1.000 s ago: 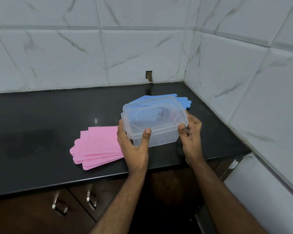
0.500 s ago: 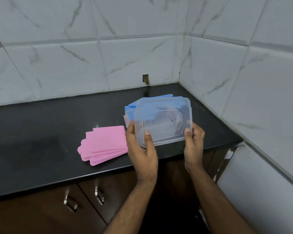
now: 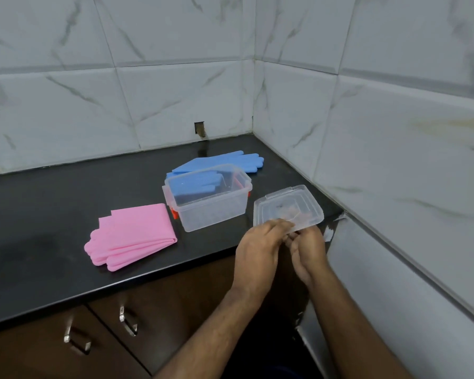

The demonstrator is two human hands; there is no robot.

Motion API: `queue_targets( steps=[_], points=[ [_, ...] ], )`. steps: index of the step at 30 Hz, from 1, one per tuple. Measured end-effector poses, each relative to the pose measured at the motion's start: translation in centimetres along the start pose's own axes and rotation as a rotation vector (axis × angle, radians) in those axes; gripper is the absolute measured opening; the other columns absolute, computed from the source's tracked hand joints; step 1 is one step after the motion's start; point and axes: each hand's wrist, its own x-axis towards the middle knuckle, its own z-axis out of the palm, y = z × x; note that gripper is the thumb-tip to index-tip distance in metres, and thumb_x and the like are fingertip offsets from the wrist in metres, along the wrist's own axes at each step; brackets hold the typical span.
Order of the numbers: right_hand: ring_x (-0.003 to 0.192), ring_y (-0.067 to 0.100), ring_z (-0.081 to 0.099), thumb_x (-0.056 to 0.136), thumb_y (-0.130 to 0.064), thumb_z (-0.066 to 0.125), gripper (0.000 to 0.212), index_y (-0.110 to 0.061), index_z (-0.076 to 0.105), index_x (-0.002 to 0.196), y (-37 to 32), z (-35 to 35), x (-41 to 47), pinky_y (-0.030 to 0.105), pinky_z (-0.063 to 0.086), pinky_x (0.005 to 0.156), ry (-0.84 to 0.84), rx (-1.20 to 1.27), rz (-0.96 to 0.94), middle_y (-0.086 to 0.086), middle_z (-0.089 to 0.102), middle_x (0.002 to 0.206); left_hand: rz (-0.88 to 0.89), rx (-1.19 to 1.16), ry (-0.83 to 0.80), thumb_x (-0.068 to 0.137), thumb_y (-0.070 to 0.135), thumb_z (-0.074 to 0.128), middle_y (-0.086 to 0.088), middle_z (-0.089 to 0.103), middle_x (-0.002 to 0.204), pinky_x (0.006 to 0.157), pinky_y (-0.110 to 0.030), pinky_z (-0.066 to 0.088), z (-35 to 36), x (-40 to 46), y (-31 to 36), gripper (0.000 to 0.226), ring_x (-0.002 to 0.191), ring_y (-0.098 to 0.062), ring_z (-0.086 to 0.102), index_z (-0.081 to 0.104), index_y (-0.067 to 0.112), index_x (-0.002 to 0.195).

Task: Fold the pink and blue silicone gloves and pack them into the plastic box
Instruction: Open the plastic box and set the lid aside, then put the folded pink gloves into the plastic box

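Observation:
The clear plastic box (image 3: 211, 214) stands open on the black counter (image 3: 52, 203), with red clips at its ends. Blue gloves (image 3: 230, 162) lie flat just behind it, and their blue shows through the clear walls. To the box's left lies a stack of pink gloves (image 3: 132, 236), fingers toward the counter's front edge. The box's clear lid (image 3: 288, 203) is off, right of the box, at the counter's right end. My left hand (image 3: 257, 250) and my right hand (image 3: 308, 250) both grip the lid's near edge, and fingers show through it from below.
Marble-tiled walls close the counter at the back and on the right, forming a corner (image 3: 253, 132). Brown cabinet doors with metal handles (image 3: 127, 321) sit below the front edge. A small hole (image 3: 199, 129) is in the back wall.
The lid has come off the box and moved to the right in both hands. The box now stands open on the counter. The camera has shifted its aim.

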Motion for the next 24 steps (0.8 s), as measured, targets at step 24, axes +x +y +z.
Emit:
queue_targets(
  steps=[24],
  points=[
    [0.103, 0.011, 0.072, 0.103, -0.018, 0.058, 0.025, -0.026, 0.066, 0.126, -0.3, -3.3, 0.7, 0.028, 0.058, 0.082, 0.12, -0.449, -0.072, -0.001, 0.072, 0.116, -0.26, -0.015, -0.338, 0.094, 0.028, 0.072, -0.005, 0.032, 0.165, 0.128, -0.04, 0.014, 5.9, 6.3, -5.0, 0.068, 0.156, -0.023, 0.019, 0.041, 0.019, 0.155]
  ],
)
